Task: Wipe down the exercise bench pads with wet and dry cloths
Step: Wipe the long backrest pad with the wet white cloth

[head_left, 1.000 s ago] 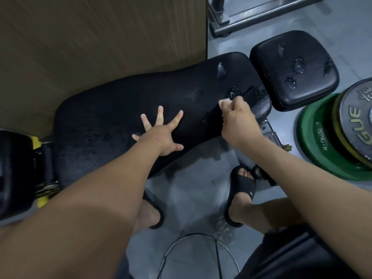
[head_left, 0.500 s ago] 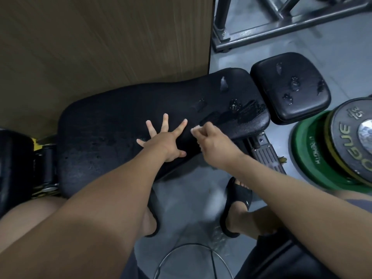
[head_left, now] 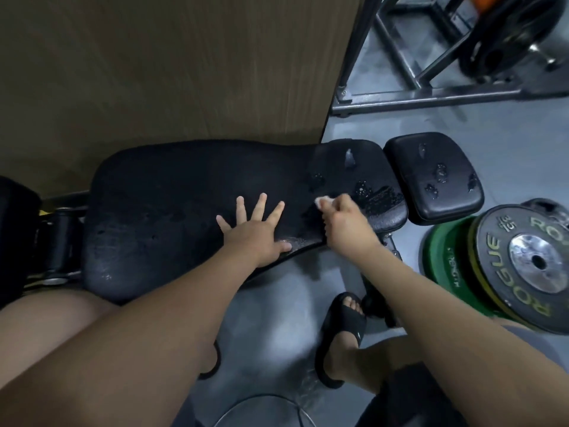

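The long black back pad (head_left: 172,211) of the bench lies across the middle of the view, wet at its right end. A smaller black seat pad (head_left: 431,174) sits to its right with water drops on it. My left hand (head_left: 255,232) presses flat on the back pad near its front edge, fingers spread. My right hand (head_left: 345,223) grips a small white cloth (head_left: 323,201), mostly hidden in the fist, against the pad just right of the left hand.
A wooden panel (head_left: 169,66) stands behind the bench. Stacked weight plates (head_left: 517,266), green and black, lie on the floor at the right. A steel rack frame (head_left: 431,94) crosses the top right. My sandalled feet (head_left: 341,334) stand on the grey floor below the pad.
My right hand with the cloth swept left along the pad from its wet right end, then back a little to the right. My left hand stayed pressed in place.
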`<state>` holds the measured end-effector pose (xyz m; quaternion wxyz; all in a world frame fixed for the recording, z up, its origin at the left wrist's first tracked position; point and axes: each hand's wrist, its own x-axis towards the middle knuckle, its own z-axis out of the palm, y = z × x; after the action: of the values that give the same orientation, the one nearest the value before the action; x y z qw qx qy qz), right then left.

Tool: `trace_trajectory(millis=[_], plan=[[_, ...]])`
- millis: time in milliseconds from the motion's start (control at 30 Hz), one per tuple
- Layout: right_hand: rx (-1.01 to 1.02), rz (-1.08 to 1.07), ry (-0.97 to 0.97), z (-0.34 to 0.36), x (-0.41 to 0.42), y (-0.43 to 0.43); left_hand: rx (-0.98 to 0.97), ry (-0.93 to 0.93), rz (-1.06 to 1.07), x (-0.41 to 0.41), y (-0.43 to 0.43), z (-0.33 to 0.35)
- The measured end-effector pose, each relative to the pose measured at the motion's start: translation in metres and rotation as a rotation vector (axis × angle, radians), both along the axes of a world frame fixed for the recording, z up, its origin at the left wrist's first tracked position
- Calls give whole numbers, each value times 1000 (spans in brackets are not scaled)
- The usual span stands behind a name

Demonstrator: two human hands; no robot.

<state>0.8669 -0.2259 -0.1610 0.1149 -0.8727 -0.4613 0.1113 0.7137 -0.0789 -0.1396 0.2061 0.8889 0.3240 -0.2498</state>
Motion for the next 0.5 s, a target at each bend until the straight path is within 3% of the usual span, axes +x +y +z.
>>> trace_trajectory(millis=[100, 300, 500], plan=[[-23, -98, -56, 0, 5, 15, 113, -46, -15, -9, 10, -8], [-31, 310, -23, 2, -33, -8, 249, -279, 83, -9, 18, -37], [8, 27, -112, -11, 15, 41, 440, -428, 73, -16, 14, -57]])
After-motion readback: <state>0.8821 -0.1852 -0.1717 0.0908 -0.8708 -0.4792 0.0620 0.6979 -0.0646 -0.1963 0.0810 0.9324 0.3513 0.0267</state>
